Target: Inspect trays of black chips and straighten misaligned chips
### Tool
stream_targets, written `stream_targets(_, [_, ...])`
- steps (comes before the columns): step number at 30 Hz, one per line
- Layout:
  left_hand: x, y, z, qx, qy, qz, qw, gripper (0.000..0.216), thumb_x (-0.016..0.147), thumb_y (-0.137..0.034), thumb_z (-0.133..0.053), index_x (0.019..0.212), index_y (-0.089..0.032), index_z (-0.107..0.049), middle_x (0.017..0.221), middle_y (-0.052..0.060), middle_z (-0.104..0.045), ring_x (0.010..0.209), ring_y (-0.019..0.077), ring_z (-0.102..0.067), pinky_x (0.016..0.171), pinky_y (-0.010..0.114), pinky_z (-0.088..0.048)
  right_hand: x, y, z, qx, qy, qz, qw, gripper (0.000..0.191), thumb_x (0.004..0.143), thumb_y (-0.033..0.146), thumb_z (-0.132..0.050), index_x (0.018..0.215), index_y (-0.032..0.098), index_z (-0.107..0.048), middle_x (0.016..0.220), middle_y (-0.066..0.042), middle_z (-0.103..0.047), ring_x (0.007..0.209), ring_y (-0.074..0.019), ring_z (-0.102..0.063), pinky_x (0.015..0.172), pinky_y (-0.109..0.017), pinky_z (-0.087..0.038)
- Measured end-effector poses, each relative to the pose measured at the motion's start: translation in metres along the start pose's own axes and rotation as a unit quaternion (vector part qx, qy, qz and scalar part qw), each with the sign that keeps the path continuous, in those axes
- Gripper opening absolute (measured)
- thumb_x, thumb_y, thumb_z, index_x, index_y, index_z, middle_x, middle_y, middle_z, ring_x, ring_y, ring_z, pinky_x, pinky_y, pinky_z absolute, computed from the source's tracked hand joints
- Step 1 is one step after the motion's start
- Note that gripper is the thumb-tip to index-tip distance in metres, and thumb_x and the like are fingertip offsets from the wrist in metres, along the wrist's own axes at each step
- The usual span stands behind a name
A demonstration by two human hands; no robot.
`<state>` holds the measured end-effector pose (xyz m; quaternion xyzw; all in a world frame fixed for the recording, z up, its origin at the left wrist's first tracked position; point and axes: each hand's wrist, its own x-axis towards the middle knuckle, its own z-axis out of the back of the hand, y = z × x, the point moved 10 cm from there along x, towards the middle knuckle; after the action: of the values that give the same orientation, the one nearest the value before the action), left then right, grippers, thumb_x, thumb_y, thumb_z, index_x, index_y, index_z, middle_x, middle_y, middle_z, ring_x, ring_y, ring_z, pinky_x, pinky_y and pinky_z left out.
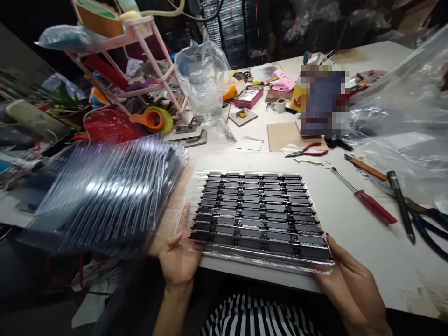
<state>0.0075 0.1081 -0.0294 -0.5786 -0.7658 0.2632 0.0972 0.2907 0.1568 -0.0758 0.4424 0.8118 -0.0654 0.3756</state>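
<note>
Left hand [180,261] and right hand [353,284] grip opposite sides of the clear tray [266,262] at the tabletop [350,238] edge, likely keeping it level so the black pieces [254,205] stay in rows.

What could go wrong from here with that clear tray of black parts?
With the left hand and right hand at opposite sides of the clear tray, an uneven lift might shift the black parts lying in rows.

The pile of ribbed clear plastic is close by on the left, so a leftward swing could knock it.

The red-handled screwdriver lies on the right; sliding the tray that way might bump it.
</note>
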Motion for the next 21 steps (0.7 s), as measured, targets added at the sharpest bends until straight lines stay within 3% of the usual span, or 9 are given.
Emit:
stream_targets(5, [-0.0004, 0.0022, 0.0026, -0.022, -0.033, 0.016, 0.999, 0.075, 0.081, -0.011, -0.037, 0.150, -0.020, -0.009, 0.119, 0.012, -0.065, 0.099, 0.0216, -0.066, 0.086, 0.037, -0.052, 0.0028, 0.0085, 0.0008, -0.032, -0.013, 0.039, 0.999, 0.029, 0.087, 0.023, -0.049, 0.108, 0.026, -0.069, 0.119, -0.001, -0.066, 0.109, -0.0211, -0.062, 0.106, -0.042, -0.044])
stream_targets(9, [-0.0019, 0.0045, 0.0069, -0.008, -0.040, 0.034, 0.999, 0.067, 0.085, -0.015, -0.038, 0.149, -0.022, -0.019, 0.122, 0.012, -0.064, 0.103, 0.0207, -0.064, 0.088, 0.036, -0.051, 0.0032, 0.0110, -0.0011, -0.025, -0.015, 0.052, 0.998, 0.027, 0.090, 0.024, -0.047, 0.103, 0.028, -0.070, 0.113, 0.000, -0.069, 0.107, -0.0194, -0.063, 0.105, -0.042, -0.045])
stream_targets(21, [-0.0014, 0.0028, 0.0058, -0.015, -0.032, 0.024, 0.999, 0.074, 0.077, -0.014, -0.043, 0.148, -0.023, -0.023, 0.111, 0.011, -0.067, 0.096, 0.0216, -0.066, 0.085, 0.039, -0.052, 0.0044, 0.0076, -0.0036, -0.026, 0.024, 0.046, 0.998, 0.027, 0.092, 0.026, -0.047, 0.108, 0.026, -0.069, 0.115, -0.001, -0.068, 0.102, -0.0178, -0.065, 0.106, -0.042, -0.043])
